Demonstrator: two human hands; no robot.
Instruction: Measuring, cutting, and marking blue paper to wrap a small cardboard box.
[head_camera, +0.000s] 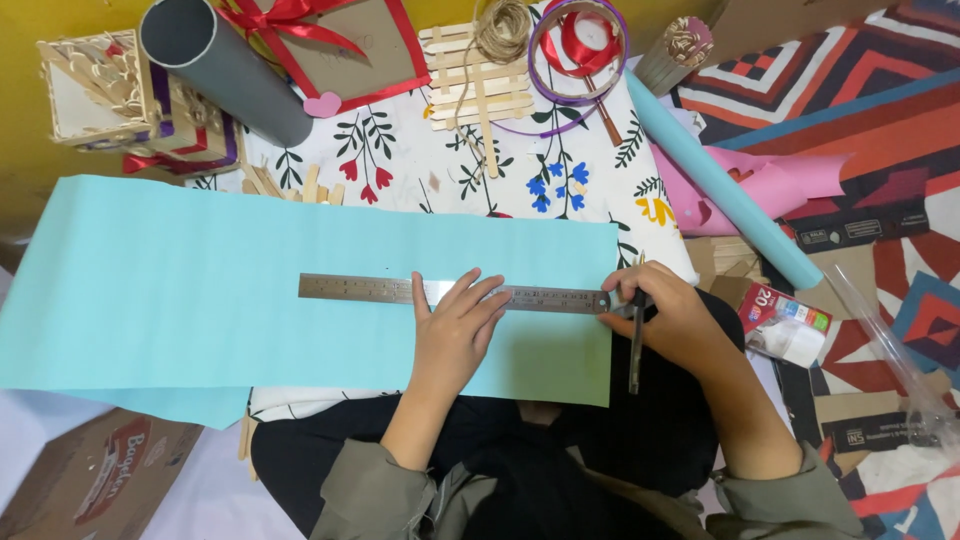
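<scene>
1. Small white pack (785, 325) with a red corner and coloured squares, just right of my right wrist.
2. Brown cardboard box (95, 480) with a red-and-white label, bottom left corner.
3. Flat cardboard pieces (860, 232) with black label strips, far right on the rug.

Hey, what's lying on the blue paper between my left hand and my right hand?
In the head view, only the metal ruler spans the stretch from the left hand to the right hand; below it the light blue paper is bare.
</scene>
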